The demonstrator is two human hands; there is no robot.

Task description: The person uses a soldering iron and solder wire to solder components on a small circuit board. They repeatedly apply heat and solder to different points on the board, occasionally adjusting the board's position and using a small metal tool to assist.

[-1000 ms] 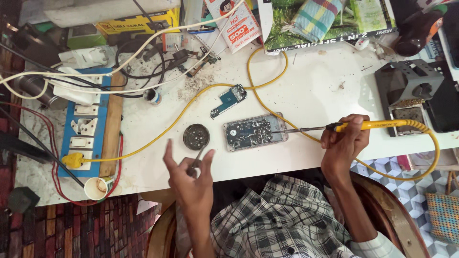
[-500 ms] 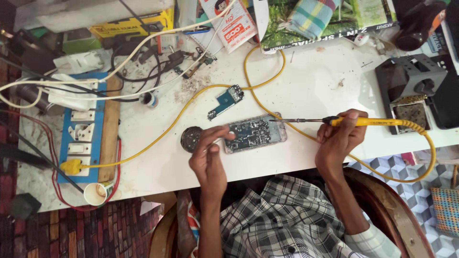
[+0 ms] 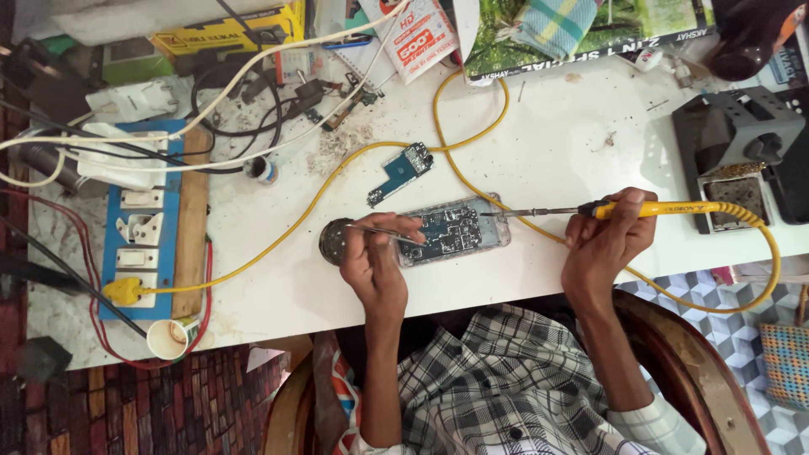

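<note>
An opened phone (image 3: pixel 455 229) with its circuit board bare lies on the white table (image 3: pixel 548 143). My left hand (image 3: pixel 375 265) rests at the phone's left end and pinches thin metal tweezers (image 3: pixel 383 230), their tips over the board. My right hand (image 3: pixel 607 240) grips a yellow-handled soldering iron (image 3: pixel 666 208); its metal tip reaches the phone's upper right corner. A small blue circuit board (image 3: pixel 400 173) lies just above the phone. A round dark tin (image 3: pixel 331 240) sits beside my left hand.
The iron's yellow cable (image 3: pixel 472 101) loops across the table to a blue switchboard (image 3: pixel 152 227) at the left. A paper cup (image 3: pixel 168 339) stands at the front left edge. A grey iron stand (image 3: pixel 733 143) is at the right. Wires and boxes crowd the back.
My left hand has moved from the table's front edge up to the phone, bringing the tweezers over the board. My right hand has kept the iron at the phone's right end.
</note>
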